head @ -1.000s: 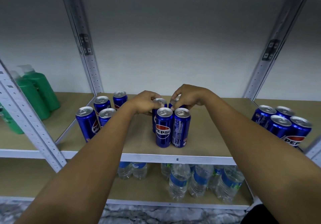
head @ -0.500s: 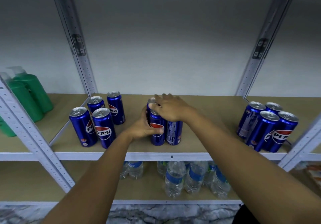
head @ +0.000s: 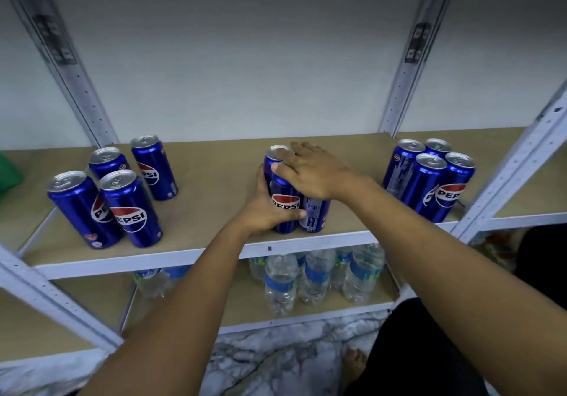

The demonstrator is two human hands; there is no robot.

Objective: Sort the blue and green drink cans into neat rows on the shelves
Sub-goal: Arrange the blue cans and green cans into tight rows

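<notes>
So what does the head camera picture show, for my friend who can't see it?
Two hands hold a small cluster of blue cans mid-shelf: the left hand wraps round the cluster's side, and the right hand lies flat across the tops. Four blue cans stand at the left and four more at the right; water bottles stand on the shelf below.

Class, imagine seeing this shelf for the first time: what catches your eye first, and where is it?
Two hands meet at the shelf's middle: the left hand grips the side of a cluster of blue cans, the right hand rests flat on their tops. Similar groups of blue cans stand at far left and far right.
</notes>
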